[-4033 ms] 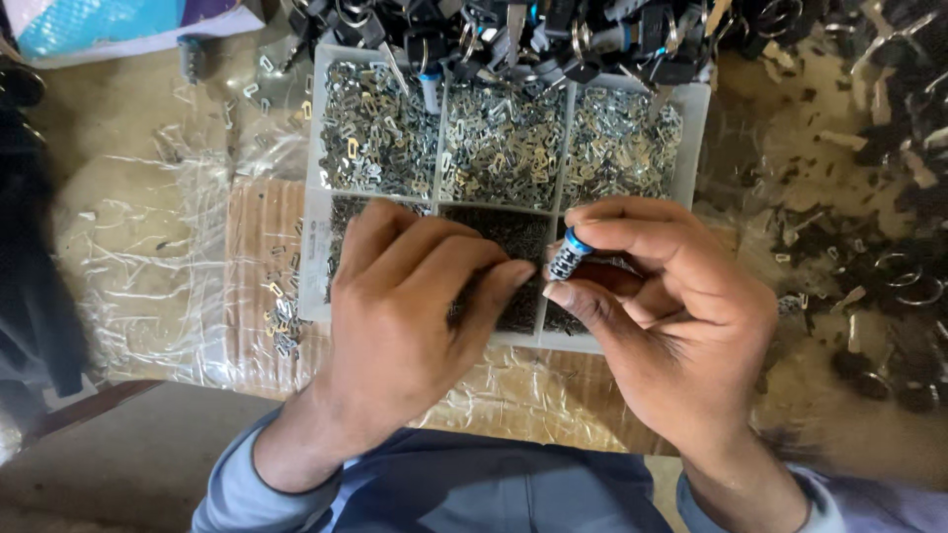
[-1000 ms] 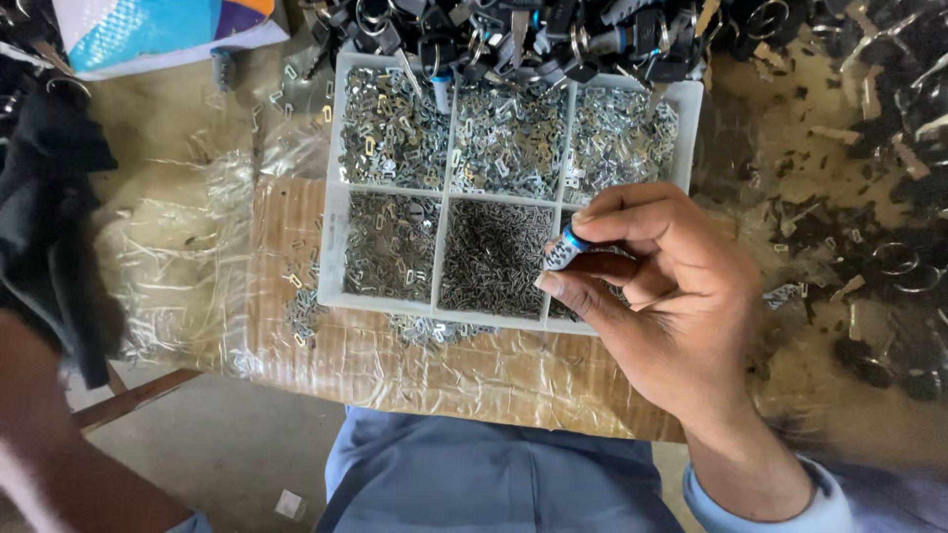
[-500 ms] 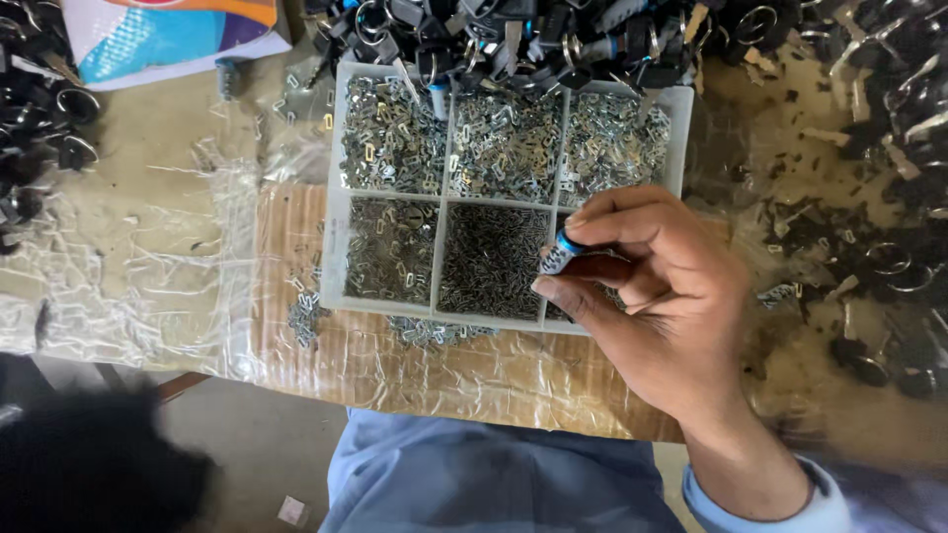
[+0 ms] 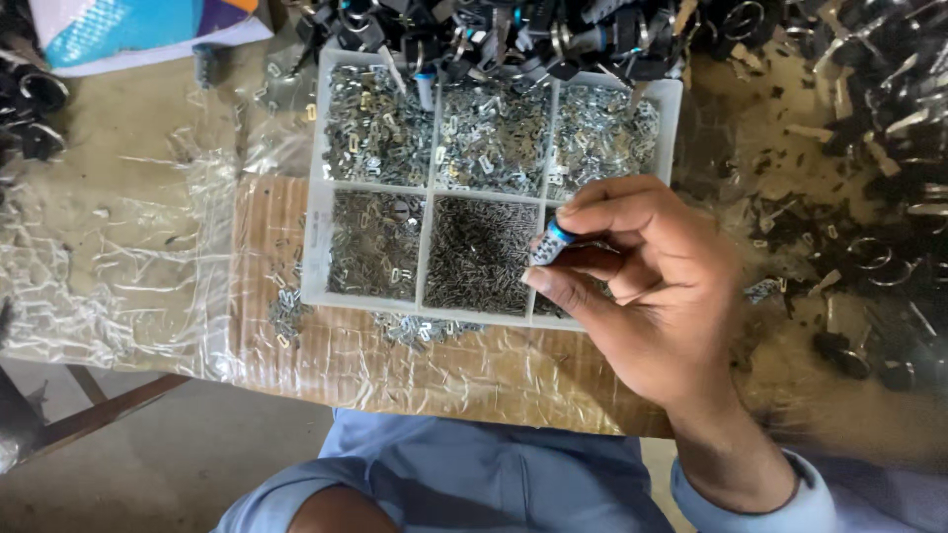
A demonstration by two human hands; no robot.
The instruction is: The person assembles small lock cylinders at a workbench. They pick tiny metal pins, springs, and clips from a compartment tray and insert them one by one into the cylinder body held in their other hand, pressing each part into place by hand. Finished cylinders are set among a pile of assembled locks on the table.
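Right hand (image 4: 657, 291) pinched shut on a small blue-capped part (image 4: 549, 243) over the divided tray's (image 4: 314, 237) five-o'clock compartment, assembly seemingly midway, loose metal bits unsorted at six o'clock, left hand unseen.

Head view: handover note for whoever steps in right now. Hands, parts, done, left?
Right hand: grip shut on a small blue-capped part, held over the lower right cell of the white compartment tray.
Left hand: out of view.
Tray: six cells of small metal pieces; a few loose metal pieces spilled on the cardboard at its lower left.
Dark pile of parts behind the tray.
Done: one part in hand.
Left: cannot tell.
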